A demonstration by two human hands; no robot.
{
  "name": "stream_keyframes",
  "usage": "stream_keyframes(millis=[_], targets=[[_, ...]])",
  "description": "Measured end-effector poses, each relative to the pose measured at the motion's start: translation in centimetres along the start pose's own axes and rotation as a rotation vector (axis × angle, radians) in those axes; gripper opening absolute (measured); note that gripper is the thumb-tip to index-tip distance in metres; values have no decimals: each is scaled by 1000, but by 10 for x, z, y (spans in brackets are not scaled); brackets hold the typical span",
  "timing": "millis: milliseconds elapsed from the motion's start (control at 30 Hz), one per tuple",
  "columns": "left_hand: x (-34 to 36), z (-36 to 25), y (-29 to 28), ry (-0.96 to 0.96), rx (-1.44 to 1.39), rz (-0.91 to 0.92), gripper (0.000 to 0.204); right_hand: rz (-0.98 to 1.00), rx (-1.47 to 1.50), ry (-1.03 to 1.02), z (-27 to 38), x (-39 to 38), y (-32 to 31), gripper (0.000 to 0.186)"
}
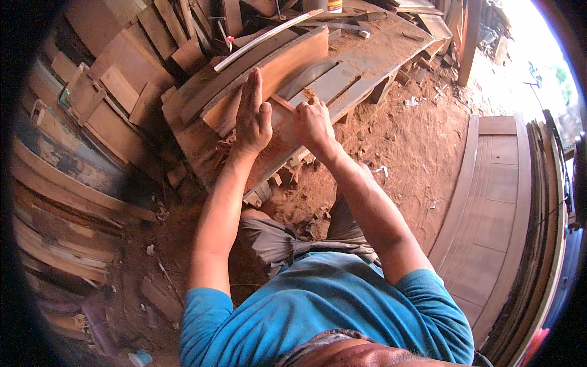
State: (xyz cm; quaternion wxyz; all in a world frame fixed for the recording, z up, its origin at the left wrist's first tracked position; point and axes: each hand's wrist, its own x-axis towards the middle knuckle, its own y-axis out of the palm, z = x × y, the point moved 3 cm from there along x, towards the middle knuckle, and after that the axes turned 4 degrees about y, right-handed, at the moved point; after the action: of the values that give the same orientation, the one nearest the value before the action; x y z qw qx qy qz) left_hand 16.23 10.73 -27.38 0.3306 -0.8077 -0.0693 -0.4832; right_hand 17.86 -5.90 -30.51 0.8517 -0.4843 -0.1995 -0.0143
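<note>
My left hand [252, 119] is held out with its fingers straight and together. It is beside the upright reddish-brown board [293, 58] that runs along a sawdust-covered work table [382, 46]. My right hand [313, 124] is closed, with a thin wooden strip [282, 103] sticking out of its grip toward the left hand. Beyond the right hand, a grey metal plate [324, 85] with long slots is set into the table top. Wood shavings [225, 147] lie near the left wrist. What the right palm covers is hidden.
Stacked boards and offcuts [122, 79] lean along the left side. At the right lies a panelled wooden door [495, 202] beside more stacked panels [538, 244]. Sawdust and scraps cover the floor [391, 165]. A wooden post [469, 46] stands at the far right.
</note>
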Motion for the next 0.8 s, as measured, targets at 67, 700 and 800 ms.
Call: stream_keyframes(millis=[67, 700, 800], targets=[[0, -1, 1, 3, 5, 11, 66, -11, -31, -8, -6, 2, 6, 22], [0, 1, 11, -3, 100, 94, 63, -44, -14, 57, -5, 1, 1, 17], [1, 1, 11, -1, 158, 110, 63, 32, -54, 67, -5, 6, 3, 23]])
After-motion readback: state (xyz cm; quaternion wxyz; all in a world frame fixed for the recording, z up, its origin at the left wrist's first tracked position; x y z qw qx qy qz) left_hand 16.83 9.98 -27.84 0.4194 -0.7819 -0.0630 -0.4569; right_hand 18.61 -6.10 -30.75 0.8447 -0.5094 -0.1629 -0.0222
